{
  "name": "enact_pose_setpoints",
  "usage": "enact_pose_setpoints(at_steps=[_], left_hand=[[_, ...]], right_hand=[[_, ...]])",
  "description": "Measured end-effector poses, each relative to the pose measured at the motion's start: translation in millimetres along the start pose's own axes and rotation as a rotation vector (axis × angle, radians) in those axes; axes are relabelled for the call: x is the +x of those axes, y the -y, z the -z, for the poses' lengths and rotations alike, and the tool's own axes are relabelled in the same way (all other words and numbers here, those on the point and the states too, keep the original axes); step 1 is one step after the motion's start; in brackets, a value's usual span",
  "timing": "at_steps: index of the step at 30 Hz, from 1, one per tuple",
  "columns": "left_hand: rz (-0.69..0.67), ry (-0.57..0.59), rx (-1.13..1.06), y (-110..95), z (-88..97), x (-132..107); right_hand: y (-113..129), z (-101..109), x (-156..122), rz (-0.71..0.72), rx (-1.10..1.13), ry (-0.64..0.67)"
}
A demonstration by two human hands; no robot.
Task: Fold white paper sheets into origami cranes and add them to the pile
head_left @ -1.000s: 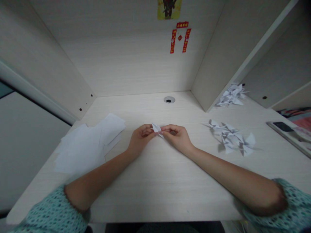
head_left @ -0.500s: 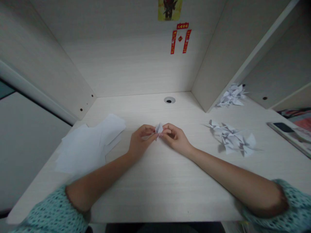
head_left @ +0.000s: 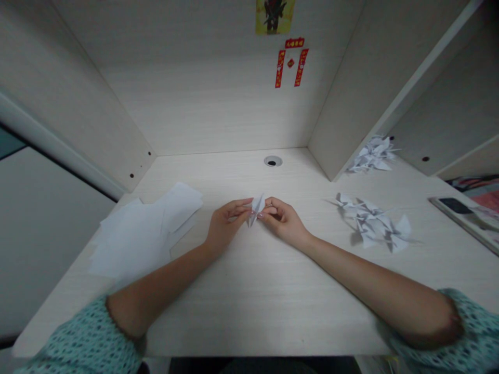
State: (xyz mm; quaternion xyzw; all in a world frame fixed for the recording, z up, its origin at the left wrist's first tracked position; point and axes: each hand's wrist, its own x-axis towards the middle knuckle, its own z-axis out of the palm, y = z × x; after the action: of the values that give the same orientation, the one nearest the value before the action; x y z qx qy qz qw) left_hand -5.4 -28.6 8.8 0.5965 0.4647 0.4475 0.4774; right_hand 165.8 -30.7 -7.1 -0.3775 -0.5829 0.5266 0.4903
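Note:
A small, partly folded piece of white paper [head_left: 255, 209] stands on edge between my two hands at the middle of the pale wooden desk [head_left: 257, 291]. My left hand [head_left: 225, 224] pinches its left side with thumb and fingertips. My right hand [head_left: 283, 221] pinches its right side, fingers curled close. Both wrists rest low over the desk.
A loose stack of white sheets [head_left: 144, 234] lies at the left. Several folded paper cranes [head_left: 370, 223] lie at the right, with another heap [head_left: 372, 155] in the right shelf bay. A cable hole [head_left: 272, 161] sits at the back. A phone on a book [head_left: 465, 213] lies far right.
The folded paper has turned from lying flatter between my fingers to standing upright on edge. My left fingers have stretched out a little along it. Both arms stay in place.

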Motion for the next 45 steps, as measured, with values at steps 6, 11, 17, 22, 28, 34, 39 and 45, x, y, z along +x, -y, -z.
enact_pose_setpoints(at_steps=[6, 11, 17, 22, 28, 34, 39, 45], left_hand=[[0.035, -0.008, -0.049, -1.1, -1.3, 1.2], [-0.006, -0.015, 0.012, 2.6, -1.2, 2.1], [-0.017, -0.033, 0.076, 2.9, -1.0, 0.7], [0.037, 0.036, -0.079, 5.0, -0.4, 2.2], [0.067, 0.027, -0.133, 6.6, -1.0, 3.6], [0.071, 0.057, -0.123, 7.2, -0.1, 4.3], [0.048, 0.052, -0.081, 6.5, -0.2, 4.4], [0.039, 0.040, -0.042, 5.5, -0.8, 3.9]], right_hand=[[2.8, 1.3, 1.2, -0.037, 0.015, 0.032], [2.9, 2.4, 1.8, -0.047, 0.034, 0.051], [3.3, 2.3, 1.6, -0.021, -0.006, 0.040], [3.7, 2.9, 2.2, -0.036, -0.004, 0.026], [3.9, 3.2, 2.2, -0.033, -0.001, 0.035], [2.9, 3.9, 2.5, -0.012, -0.007, 0.032], [2.3, 3.2, 1.5, -0.009, -0.038, 0.003], [1.1, 0.4, 0.4, 0.027, -0.094, -0.037]])
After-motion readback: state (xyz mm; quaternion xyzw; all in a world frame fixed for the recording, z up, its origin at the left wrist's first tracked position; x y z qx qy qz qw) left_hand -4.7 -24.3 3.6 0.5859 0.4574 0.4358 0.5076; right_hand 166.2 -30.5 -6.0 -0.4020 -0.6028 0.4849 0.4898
